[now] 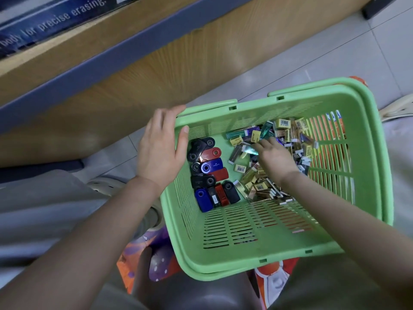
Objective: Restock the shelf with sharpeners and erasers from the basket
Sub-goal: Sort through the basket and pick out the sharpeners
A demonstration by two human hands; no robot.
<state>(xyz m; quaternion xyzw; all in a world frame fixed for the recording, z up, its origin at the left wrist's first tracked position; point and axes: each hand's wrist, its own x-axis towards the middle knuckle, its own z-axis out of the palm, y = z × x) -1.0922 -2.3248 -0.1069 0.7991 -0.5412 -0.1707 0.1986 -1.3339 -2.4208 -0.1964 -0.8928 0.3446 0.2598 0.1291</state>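
**Now: hands at the basket, right one in the erasers**

Down in the green basket (223, 268) the stock lies in two groups. The sharpeners (209, 173), black, red and blue with round holes, are packed against the left wall in a rough column running from far to near. The erasers (288, 128), small blocks in yellow, gold, green and purple sleeves, are heaped loose over the right half, from the far wall down toward the near one. A strip of bare green bottom separates the two groups.

The right hand (274, 157) reaches into the eraser heap from the near side, with its fingers bent down among the pieces. That part is blurred, so whether it holds an eraser cannot be told. The left hand (159, 151) rests on the far-left corner of the basket, fingers fairly straight along the outside of the rim and thumb laid over the rim to the inside. It holds no stock.

The basket sits on something printed in orange and purple (156, 260), between the person's knees. Beyond it, far and to the left, stands the shelf (156, 70), wood-grained with a grey-blue edge, and on it lies a dark blue box (55, 21) with the words "precise erasing". Pale floor tiles (335, 54) show to the far right.
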